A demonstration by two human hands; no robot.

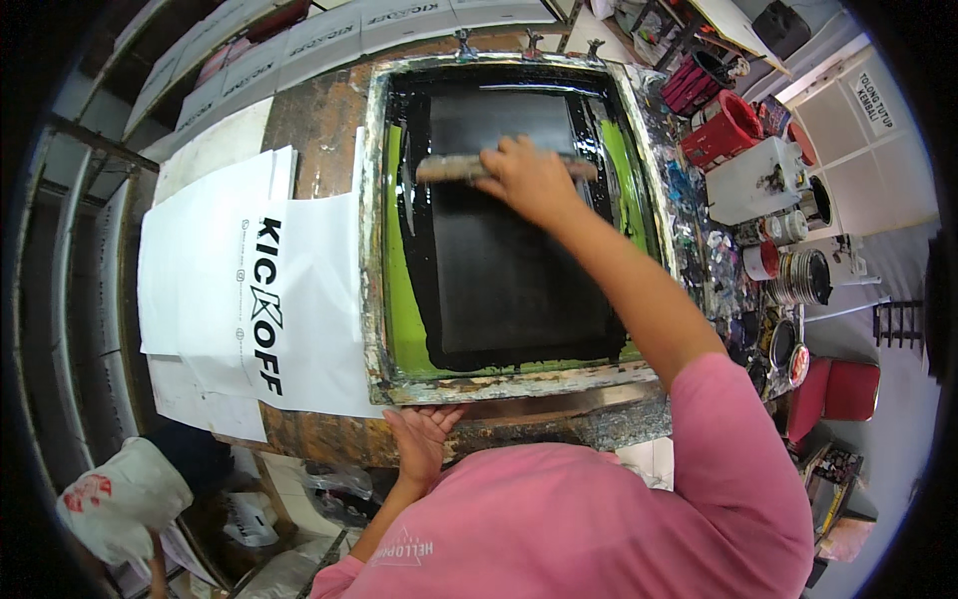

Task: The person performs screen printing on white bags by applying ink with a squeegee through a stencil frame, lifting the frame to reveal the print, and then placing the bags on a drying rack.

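A screen-printing frame (pixel 375 250) with a paint-crusted wooden rim lies on the table. Its mesh is green at the sides and coated with black ink (pixel 519 270) over the middle. Toward the far part of the mesh, my right hand (pixel 529 180) is closed over a wooden-handled squeegee (pixel 447 169) lying crosswise on the ink. My left hand (pixel 424 434) is at the frame's near edge, palm up, fingers stretched out; the rim partly hides the fingertips. White printed sheets (pixel 210 290) with black lettering lie left of the frame, one reaching its rim.
Clamps (pixel 532 42) stand at the frame's far edge. Along the right are a red bucket (pixel 720 132), a white container (pixel 753 180) and several ink tins (pixel 798 278). Racks with printed sheets (pixel 319 50) line the far left. Another person (pixel 130 489) bends at the lower left.
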